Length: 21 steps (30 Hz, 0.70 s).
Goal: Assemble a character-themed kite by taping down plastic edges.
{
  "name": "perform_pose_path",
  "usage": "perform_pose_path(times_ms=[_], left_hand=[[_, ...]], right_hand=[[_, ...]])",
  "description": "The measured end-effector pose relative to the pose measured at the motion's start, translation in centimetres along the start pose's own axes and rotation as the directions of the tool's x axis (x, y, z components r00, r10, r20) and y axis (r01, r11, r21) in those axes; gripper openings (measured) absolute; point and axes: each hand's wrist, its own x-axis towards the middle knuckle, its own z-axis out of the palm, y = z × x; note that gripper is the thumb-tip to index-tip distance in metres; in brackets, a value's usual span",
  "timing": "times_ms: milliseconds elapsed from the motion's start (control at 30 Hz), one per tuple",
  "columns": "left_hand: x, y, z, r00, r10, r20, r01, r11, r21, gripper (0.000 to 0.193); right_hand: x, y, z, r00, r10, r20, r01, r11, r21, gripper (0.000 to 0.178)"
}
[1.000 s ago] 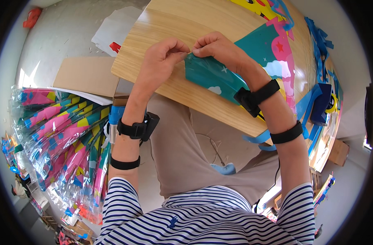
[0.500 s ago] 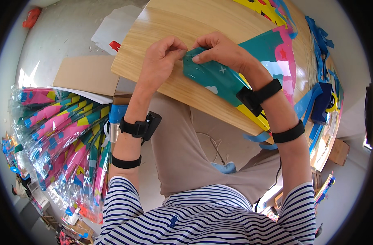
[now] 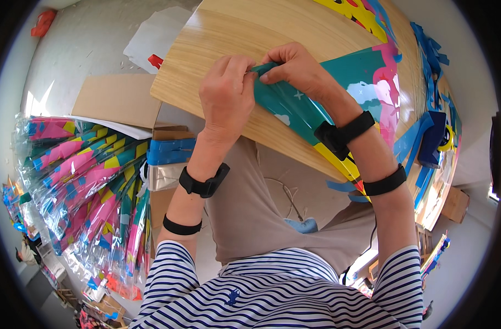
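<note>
1. Edges: the near edge of the tabletop [image 3: 206,44] runs slantwise from left of your left hand [image 3: 228,93] down toward the right, passing beneath your left wrist and below your right hand [image 3: 294,68]. The left side edge slants away beyond your left hand.
2. Room: exposed wood stretches beyond both hands and to the left of the left one. To the right of your right forearm, blue strips [image 3: 406,143] crowd the surface; a yellow printed piece [image 3: 352,19] sits beyond and right of your right hand.
3. Direction: the teal sheet [image 3: 300,112] points its narrow end left, at your fingertips. Its long axis runs from there rightward, the sheet fanning out to a pink border on the far right and a yellow strip toward the near edge.
4. Position: the sheet's tip sits between your hands; the rest spreads right, passing under your right wrist.
5. Hands: yours are close together, nearly meeting at the tip. The right pinches the sheet with the thumb on top; the left has thumb and fingers closed on the very end.
6. Left of your left forearm, below the tabletop, are a cardboard box [image 3: 119,98] and plastic-wrapped colourful bundles [image 3: 86,181].
</note>
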Motion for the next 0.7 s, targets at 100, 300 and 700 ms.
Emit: perform_pose_path(times_ms=[100, 300, 700], left_hand=[[0.05, 0.02, 0.12, 1.000, 0.012, -0.009, -0.012, 0.999, 0.033, 0.018], [0.23, 0.19, 0.18, 0.999, 0.043, -0.008, -0.042, 0.995, 0.090, 0.015], [0.13, -0.21, 0.71, 1.000, 0.004, 0.014, -0.005, 0.999, 0.052, 0.015]], right_hand=[[-0.24, -0.31, 0.30, 1.000, -0.005, -0.018, 0.004, 1.000, -0.003, 0.017], [-0.46, -0.84, 0.80, 0.998, -0.045, -0.033, 0.044, 0.998, -0.036, 0.018], [-0.39, -0.07, 0.96, 0.996, -0.048, -0.079, 0.047, 0.999, -0.023, 0.020]])
